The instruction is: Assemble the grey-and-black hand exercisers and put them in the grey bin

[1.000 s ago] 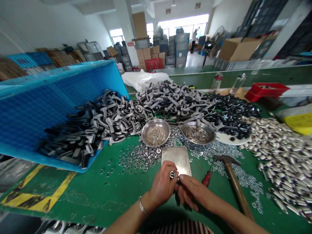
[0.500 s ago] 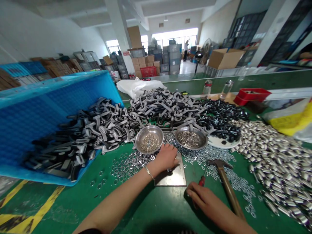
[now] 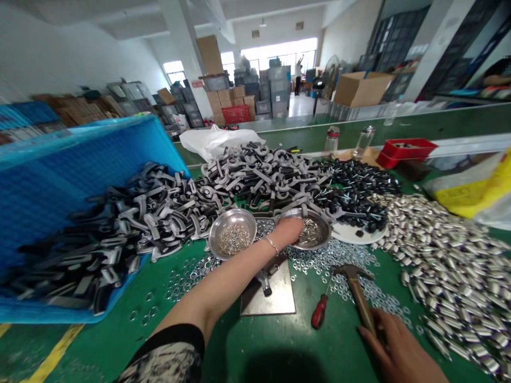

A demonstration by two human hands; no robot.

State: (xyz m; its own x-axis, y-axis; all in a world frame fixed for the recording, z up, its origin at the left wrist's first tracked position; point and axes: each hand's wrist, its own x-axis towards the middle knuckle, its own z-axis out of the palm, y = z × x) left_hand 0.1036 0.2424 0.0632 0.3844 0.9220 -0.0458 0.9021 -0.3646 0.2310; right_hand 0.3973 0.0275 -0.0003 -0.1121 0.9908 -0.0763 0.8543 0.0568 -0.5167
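Note:
My left hand [image 3: 290, 232] reaches into the right metal bowl [image 3: 324, 240], which holds small metal pins [image 3: 309, 231]. Its fingers are bunched downward and partly hidden, so what they hold does not show. Beneath that forearm lies a flat metal plate [image 3: 283, 304], with a dark part [image 3: 265, 285] on it, partly covered. My right hand [image 3: 395, 343] is closed round the wooden handle of a claw hammer [image 3: 358, 298], whose head rests among small washers. A red-handled screwdriver [image 3: 319, 313] lies on the green table between the plate and the hammer.
Another metal bowl [image 3: 233, 234] of tiny parts stands left. A blue crate [image 3: 88, 154] spills grey-and-black handles [image 3: 167, 213]. Loose rings [image 3: 179, 279] lie in front. Silvery metal pieces [image 3: 451, 271] heap at right, black-headed screws [image 3: 359, 186] behind, beside a red box [image 3: 405, 151].
My left hand has moved from over the metal plate into the right bowl. My right hand has left the screwdriver's side and moved right onto the hammer handle. The view has shifted slightly.

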